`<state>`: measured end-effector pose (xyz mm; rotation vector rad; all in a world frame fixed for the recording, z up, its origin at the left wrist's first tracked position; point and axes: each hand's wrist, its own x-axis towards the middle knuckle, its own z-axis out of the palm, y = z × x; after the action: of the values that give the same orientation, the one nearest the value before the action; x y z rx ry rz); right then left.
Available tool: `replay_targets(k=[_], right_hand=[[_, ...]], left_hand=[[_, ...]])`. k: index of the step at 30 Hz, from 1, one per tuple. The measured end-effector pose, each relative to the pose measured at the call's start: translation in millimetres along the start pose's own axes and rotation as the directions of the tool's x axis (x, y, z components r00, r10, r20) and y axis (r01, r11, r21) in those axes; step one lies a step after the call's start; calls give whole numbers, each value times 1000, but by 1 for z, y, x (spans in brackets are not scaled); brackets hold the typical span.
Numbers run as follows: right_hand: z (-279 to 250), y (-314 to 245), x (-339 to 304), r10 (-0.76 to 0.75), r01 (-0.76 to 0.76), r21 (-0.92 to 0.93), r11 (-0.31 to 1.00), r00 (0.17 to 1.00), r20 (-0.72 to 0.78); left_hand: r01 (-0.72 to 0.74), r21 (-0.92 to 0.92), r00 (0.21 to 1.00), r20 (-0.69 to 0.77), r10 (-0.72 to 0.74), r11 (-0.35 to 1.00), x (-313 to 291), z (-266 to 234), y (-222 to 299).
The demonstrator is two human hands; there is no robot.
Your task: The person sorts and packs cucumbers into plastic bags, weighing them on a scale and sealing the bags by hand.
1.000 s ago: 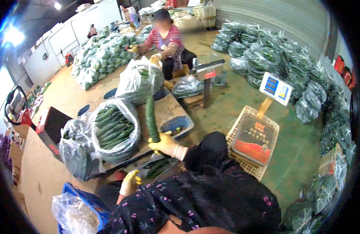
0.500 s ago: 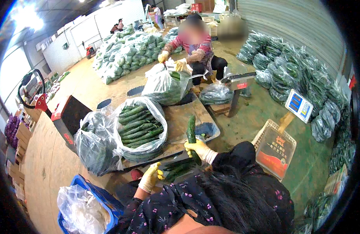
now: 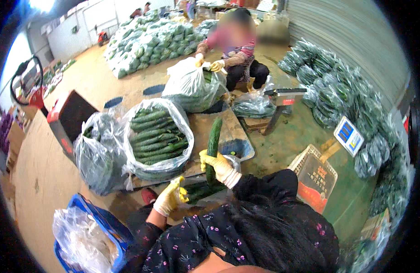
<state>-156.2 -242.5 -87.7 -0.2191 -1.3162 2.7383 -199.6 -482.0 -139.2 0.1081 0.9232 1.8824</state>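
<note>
My right hand (image 3: 221, 167), in a yellow-and-white work glove, is closed around the lower part of a long dark-green cucumber (image 3: 214, 136) held nearly upright. More cucumbers (image 3: 196, 193) lie just below it, close to my lap, partly hidden by my hands. My left hand (image 3: 170, 198), gloved the same way, is to the left of these with fingers loosely curled and apart; no object shows in it. Beyond my hands a clear plastic bag (image 3: 190, 144) stands with its mouth wide, filled with cucumbers (image 3: 157, 139) laid in rows.
A tied bag of cucumbers (image 3: 99, 157) stands left; a blue crate (image 3: 78, 200) of plastic bags is lower left. Across from me a gloved person (image 3: 239, 54) handles another full bag (image 3: 191, 88). A scale (image 3: 285, 96) and a display on a post (image 3: 348, 136) stand right, near piled bags (image 3: 333, 93).
My view has shifted. The cucumber in my right hand stays upright and has come slightly left, nearer my left hand. The other person's hands have moved closer together at the bag's top.
</note>
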Motion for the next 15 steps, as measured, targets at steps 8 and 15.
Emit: replay_targets(k=[8, 15], right_hand=[[6, 46, 7, 182, -123, -168, 978, 900, 395], [-58, 110, 9, 306, 14, -785, 620, 916, 258]], left_hand=[[-2, -180, 995, 96, 20, 984, 17, -11, 1], [-13, -180, 1000, 0, 14, 984, 2, -2, 8]])
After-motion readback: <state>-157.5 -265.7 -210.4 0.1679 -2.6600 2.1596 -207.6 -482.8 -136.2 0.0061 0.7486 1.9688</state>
